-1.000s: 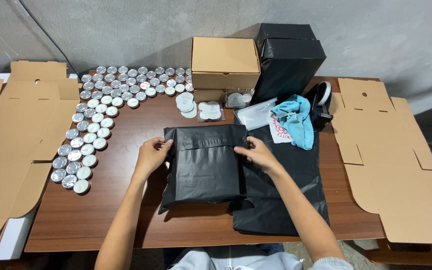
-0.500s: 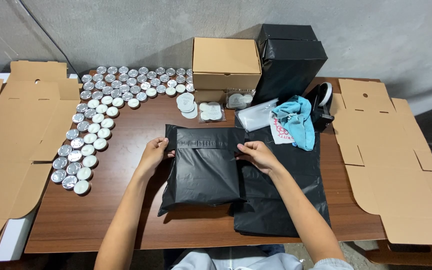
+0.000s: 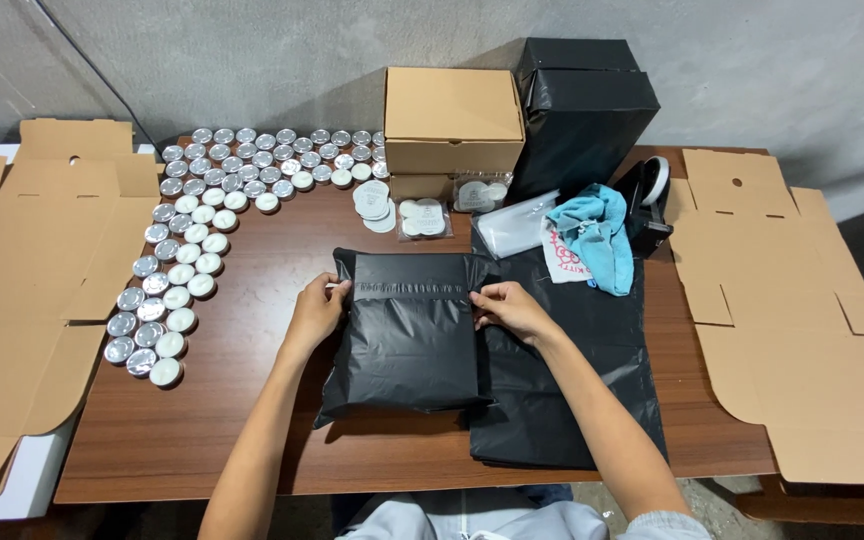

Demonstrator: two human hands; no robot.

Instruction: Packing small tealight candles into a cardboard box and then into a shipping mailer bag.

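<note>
1. Wooden table (image 3: 252,420) carries everything.
2. Black mailer bag (image 3: 407,335) lies flat at the table's near-centre, flap folded over for sealing.
3. Left hand (image 3: 317,312) and right hand (image 3: 509,308) pinch the bag's flap corners, holding it flat.
4. Tealight candles (image 3: 187,265) sit left of the bag, out of the way.

- A curved band of small round tins (image 3: 192,240), some silver-lidded and some showing white, across the table's left and back;
- Flattened cardboard blanks (image 3: 32,290) at the left edge, more flat cardboard (image 3: 802,330) at the right;
- A closed brown box (image 3: 452,120) at the back, beside a tall black-wrapped parcel (image 3: 582,115);
- A teal cloth (image 3: 597,235) just right of a clear plastic packet (image 3: 512,225);
- White discs (image 3: 372,200) in front of the box;
- A tape dispenser (image 3: 650,195) near the cloth;
- The wooden table (image 3: 252,440).
</note>
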